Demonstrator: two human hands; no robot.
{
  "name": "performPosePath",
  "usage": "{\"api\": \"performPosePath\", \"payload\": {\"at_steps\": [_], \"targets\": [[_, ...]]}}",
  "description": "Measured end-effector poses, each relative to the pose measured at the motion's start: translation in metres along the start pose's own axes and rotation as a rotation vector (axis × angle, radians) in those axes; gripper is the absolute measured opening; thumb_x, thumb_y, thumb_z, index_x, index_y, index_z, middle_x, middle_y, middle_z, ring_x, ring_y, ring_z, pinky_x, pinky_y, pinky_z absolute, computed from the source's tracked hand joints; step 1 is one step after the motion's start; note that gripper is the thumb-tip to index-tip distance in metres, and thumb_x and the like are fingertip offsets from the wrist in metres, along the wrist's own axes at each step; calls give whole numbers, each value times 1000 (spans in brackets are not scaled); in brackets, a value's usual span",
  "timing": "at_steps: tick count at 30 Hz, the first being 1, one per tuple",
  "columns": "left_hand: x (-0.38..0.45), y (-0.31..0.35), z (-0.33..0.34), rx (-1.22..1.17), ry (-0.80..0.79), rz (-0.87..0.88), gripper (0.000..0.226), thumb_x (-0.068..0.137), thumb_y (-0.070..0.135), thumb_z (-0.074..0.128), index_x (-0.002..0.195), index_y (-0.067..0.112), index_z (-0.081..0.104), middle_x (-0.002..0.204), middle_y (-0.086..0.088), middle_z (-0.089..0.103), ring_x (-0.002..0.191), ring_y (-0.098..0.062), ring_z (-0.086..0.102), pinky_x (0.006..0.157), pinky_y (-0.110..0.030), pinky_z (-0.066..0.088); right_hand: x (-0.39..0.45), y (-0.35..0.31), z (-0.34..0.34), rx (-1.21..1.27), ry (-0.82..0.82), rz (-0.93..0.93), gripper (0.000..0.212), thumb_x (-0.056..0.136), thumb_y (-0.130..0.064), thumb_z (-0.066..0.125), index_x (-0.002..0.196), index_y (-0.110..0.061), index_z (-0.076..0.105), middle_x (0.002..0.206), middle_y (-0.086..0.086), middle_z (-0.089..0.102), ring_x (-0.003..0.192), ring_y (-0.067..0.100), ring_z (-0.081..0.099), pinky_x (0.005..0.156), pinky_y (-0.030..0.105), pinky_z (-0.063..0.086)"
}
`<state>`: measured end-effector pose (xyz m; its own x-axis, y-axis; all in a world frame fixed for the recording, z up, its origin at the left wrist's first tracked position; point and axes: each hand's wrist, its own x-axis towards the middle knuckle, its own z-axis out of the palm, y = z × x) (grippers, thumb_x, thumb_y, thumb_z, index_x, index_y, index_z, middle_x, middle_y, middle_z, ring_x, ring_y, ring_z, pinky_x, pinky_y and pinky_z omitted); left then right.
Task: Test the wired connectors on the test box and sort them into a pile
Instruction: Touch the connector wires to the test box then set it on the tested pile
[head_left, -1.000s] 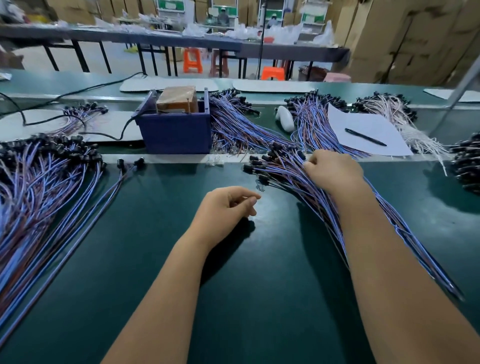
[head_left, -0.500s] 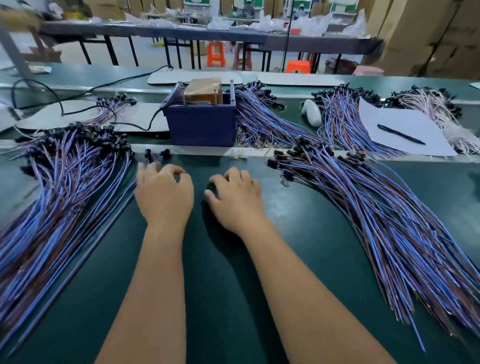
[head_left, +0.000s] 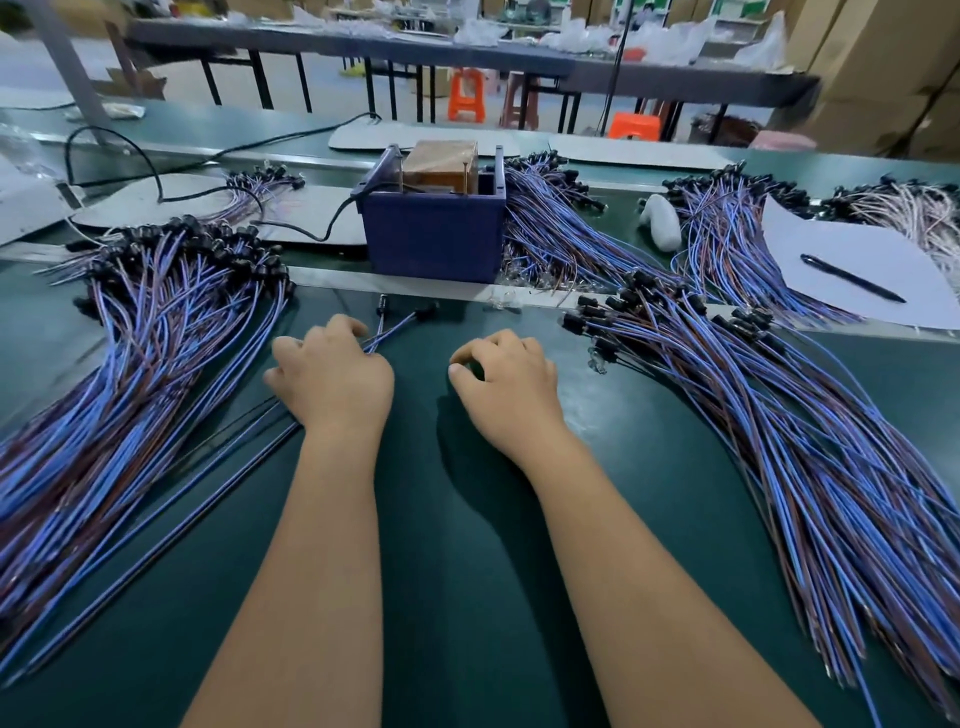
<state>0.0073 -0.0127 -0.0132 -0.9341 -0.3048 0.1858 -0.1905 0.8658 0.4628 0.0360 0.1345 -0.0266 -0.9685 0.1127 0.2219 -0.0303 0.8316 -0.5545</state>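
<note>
Your two hands rest on the green tabletop (head_left: 467, 571) in front of the test box (head_left: 434, 234), between two heaps of wired connectors. Your left hand (head_left: 332, 379) lies with fingers curled over a few loose leads (head_left: 395, 327) whose black plugs point toward the box — it appears to be pinching or pressing them, though the grip itself is hidden under the knuckles. Your right hand (head_left: 506, 384) is half-curled, thumb and forefinger near each other, and whether it holds anything cannot be told.

The large pile (head_left: 156, 332) spreads toward the left edge, plugs fanned toward the far side; the other pile (head_left: 779, 415) runs from mid-table to the right edge. More bundles (head_left: 561, 228) lie behind the box on the far strip, beside a white sheet (head_left: 852, 260) with a pen (head_left: 852, 278) on it.

The step in hand looks like the handover between testing and sorting — leads gathered just short of the box. The next move likely calls for lifting one plug cleanly from the loose few and seating it on the box's contacts without dragging neighbours along.

The blue box, open-topped, holds a brown block (head_left: 440, 161), seemingly wrapped in tape; a black cable (head_left: 156, 171) leads away from it toward the far left corner.
</note>
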Motion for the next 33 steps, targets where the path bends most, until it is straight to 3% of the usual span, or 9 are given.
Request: {"api": "performPosePath", "payload": {"at_steps": [3, 8, 13, 17, 20, 23, 25, 30, 33], "targets": [[1, -1, 0, 52, -40, -45, 42, 92, 23, 48, 134, 26, 54, 125, -9, 61, 120, -33, 39, 91, -41, 30, -1, -1, -1, -1, -5, 0, 23, 96, -37, 47, 107, -29, 66, 114, -7, 52, 115, 18, 36, 85, 26, 16], [1, -1, 4, 8, -10, -41, 24, 96, 22, 48, 111, 27, 66, 113, -3, 66, 120, -31, 40, 89, -40, 26, -2, -2, -2, 8, -16, 0, 22, 97, -36, 47, 106, -29, 65, 113, -8, 51, 114, 17, 35, 86, 26, 16], [2, -2, 6, 19, 64, 6, 20, 102, 23, 44, 110, 22, 63, 112, -3, 64, 118, -30, 38, 80, -37, 20, -2, -2, -2, -4, -10, 1, 22, 97, -36, 47, 106, -29, 66, 113, -7, 52, 115, 18, 36, 86, 27, 17], [-1, 1, 6, -228, 209, 108, 15, 102, 15, 45, 108, 11, 58, 122, -12, 48, 106, -34, 45, 76, -36, 30, -2, -2, -2, -6, -8, 3, 22, 96, -36, 47, 106, -29, 66, 113, -7, 53, 115, 19, 37, 88, 28, 19], [-4, 6, 5, -447, 254, 165, 10, 103, 13, 43, 104, 12, 53, 114, -5, 50, 84, -26, 50, 68, -35, 35, -2, -3, -3, -2, -15, 7, 23, 97, -37, 47, 110, -30, 65, 115, -6, 53, 115, 19, 37, 90, 30, 21], [-7, 16, 5, -798, 110, 188, 10, 103, 12, 41, 99, 18, 48, 96, 1, 58, 84, -18, 54, 70, -33, 40, -2, -4, -3, 45, 12, 4, 28, 97, -33, 48, 122, -33, 60, 113, -6, 58, 116, 21, 39, 95, 34, 24], [-11, 25, 2, -1064, 1, 180, 16, 100, 6, 44, 93, 16, 53, 91, 0, 61, 86, -15, 57, 80, -32, 47, -3, -5, -5, 166, 48, 18, 31, 97, -26, 50, 125, -33, 59, 98, -9, 62, 110, 21, 47, 98, 36, 31], [-21, 39, -7, -1675, -428, 213, 42, 98, 11, 44, 65, 14, 71, 68, -2, 66, 75, -16, 63, 78, -27, 51, -4, -9, -13, 874, 98, 120, 25, 98, -2, 43, 96, -15, 64, 79, 5, 66, 71, 16, 58, 79, 38, 49], [-27, 40, -10, -1846, -728, 190, 46, 95, 26, 44, 60, 10, 69, 58, -5, 59, 69, -22, 59, 74, -30, 50, -2, -7, -20, 1318, 20, 92, 28, 102, -3, 36, 105, -14, 61, 72, -2, 68, 69, 11, 64, 74, 26, 53]]}}
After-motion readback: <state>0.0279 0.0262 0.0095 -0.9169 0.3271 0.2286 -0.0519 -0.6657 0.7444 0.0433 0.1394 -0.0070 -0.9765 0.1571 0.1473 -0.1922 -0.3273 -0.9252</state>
